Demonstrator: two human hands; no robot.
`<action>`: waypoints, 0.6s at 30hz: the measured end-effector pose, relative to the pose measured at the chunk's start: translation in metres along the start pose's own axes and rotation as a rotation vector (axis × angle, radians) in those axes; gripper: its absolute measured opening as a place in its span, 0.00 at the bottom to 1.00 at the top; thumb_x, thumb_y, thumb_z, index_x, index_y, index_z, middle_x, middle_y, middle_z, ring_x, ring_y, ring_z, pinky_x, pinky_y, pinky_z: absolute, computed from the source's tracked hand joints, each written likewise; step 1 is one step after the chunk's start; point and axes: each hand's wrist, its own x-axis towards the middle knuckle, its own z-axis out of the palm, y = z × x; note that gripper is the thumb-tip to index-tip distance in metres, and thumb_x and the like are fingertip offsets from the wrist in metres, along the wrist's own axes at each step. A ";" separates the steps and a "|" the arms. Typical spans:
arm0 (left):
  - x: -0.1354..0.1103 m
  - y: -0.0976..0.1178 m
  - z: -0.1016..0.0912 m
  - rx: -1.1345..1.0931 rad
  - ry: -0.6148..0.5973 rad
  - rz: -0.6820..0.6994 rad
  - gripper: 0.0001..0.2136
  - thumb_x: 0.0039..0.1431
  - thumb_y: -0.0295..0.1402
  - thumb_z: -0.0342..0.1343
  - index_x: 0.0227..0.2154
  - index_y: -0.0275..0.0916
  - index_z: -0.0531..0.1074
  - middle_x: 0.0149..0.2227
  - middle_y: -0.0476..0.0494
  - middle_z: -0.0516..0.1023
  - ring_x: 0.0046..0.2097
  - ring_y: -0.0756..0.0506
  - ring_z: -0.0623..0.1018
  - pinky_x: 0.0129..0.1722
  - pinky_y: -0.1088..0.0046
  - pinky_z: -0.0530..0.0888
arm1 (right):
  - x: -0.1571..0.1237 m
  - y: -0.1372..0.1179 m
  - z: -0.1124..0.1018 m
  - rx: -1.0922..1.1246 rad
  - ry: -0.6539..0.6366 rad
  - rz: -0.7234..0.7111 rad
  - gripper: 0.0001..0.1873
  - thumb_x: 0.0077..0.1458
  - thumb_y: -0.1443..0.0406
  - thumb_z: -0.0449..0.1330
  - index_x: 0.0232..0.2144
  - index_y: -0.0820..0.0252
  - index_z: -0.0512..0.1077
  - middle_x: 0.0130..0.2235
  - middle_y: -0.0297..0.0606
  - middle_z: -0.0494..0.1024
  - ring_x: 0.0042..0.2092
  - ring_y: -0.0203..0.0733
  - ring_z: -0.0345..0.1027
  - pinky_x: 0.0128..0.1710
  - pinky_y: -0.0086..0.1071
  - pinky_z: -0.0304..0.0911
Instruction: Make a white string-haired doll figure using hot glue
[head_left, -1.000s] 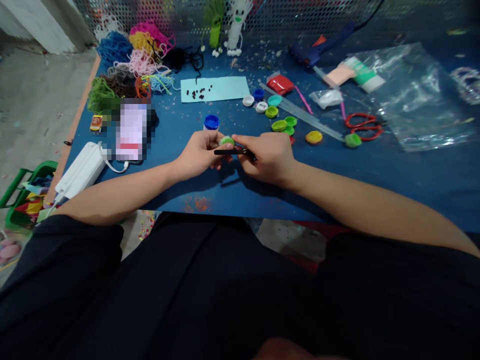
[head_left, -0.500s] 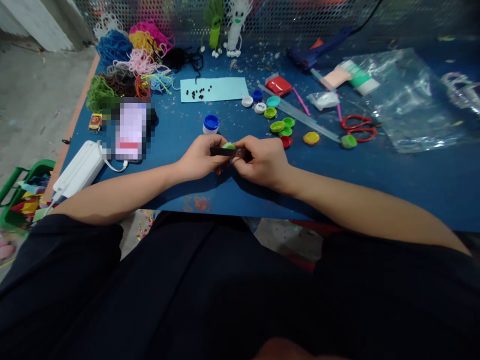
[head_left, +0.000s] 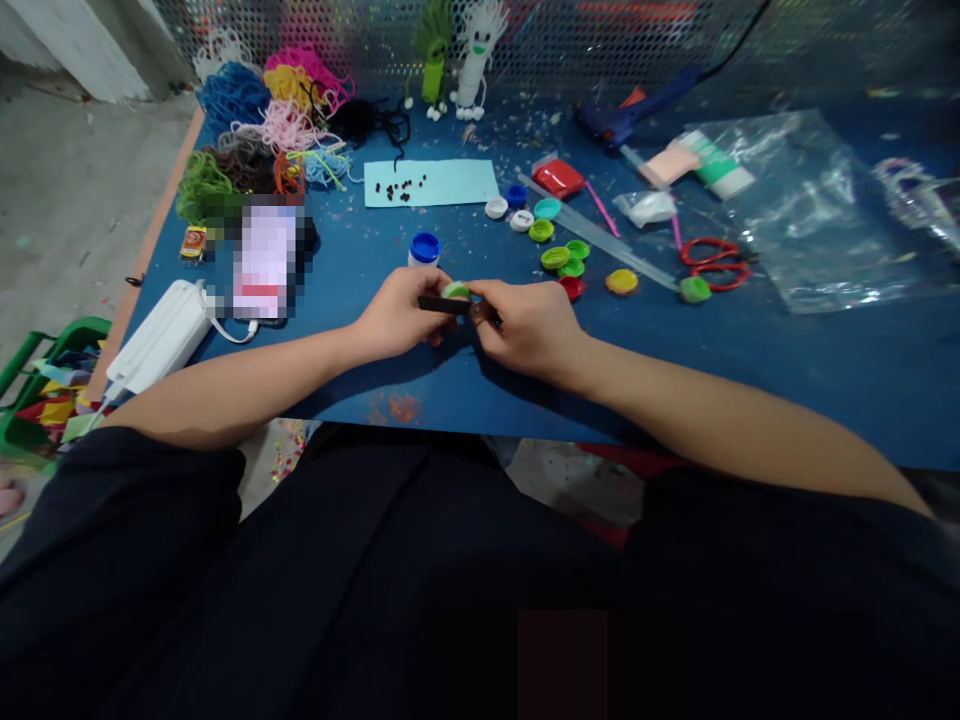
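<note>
Near the table's front edge, my left hand (head_left: pixel 401 312) is closed around a small light-green round piece (head_left: pixel 455 290), which looks like a bottle cap; the fingers partly cover it. My right hand (head_left: pixel 529 325) is closed on one end of a narrow, dark flat tool (head_left: pixel 444 304). The tool lies crosswise just in front of the green cap, its far end against my left fingers. Whether it has a sharp edge, I cannot tell. Just behind my left hand stands a small white pot with a blue lid (head_left: pixel 425 248).
Coloured bottle caps (head_left: pixel 555 258), red-handled scissors (head_left: pixel 716 262) and a clear plastic bag (head_left: pixel 825 220) lie to the right. Black beads sit on a light-blue card (head_left: pixel 457 183). Yarn bundles (head_left: pixel 236 97), a phone (head_left: pixel 264 260) and a white power block (head_left: pixel 161 335) are at left.
The dark tool has shifted slightly in my fingers, and more of the green cap shows. Both hands stay almost in place; the view has moved a little.
</note>
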 end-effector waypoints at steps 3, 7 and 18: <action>0.001 0.002 -0.003 -0.012 -0.055 -0.033 0.10 0.63 0.27 0.69 0.32 0.34 0.72 0.25 0.49 0.80 0.21 0.54 0.76 0.23 0.79 0.71 | 0.002 0.008 0.000 -0.027 -0.015 -0.047 0.18 0.66 0.63 0.54 0.47 0.63 0.83 0.38 0.47 0.87 0.36 0.49 0.79 0.34 0.36 0.53; 0.003 0.003 -0.008 0.005 -0.131 -0.061 0.13 0.65 0.35 0.70 0.32 0.35 0.72 0.25 0.49 0.80 0.19 0.55 0.76 0.20 0.81 0.68 | 0.003 0.012 0.000 -0.043 -0.046 -0.112 0.17 0.67 0.62 0.53 0.39 0.63 0.82 0.33 0.47 0.84 0.33 0.46 0.75 0.34 0.37 0.49; 0.004 0.010 -0.025 -0.124 -0.430 -0.106 0.24 0.54 0.52 0.76 0.32 0.35 0.75 0.24 0.42 0.82 0.20 0.52 0.76 0.20 0.78 0.72 | 0.001 0.014 -0.004 0.112 0.137 -0.477 0.16 0.68 0.60 0.55 0.29 0.58 0.75 0.23 0.34 0.74 0.25 0.36 0.59 0.31 0.35 0.48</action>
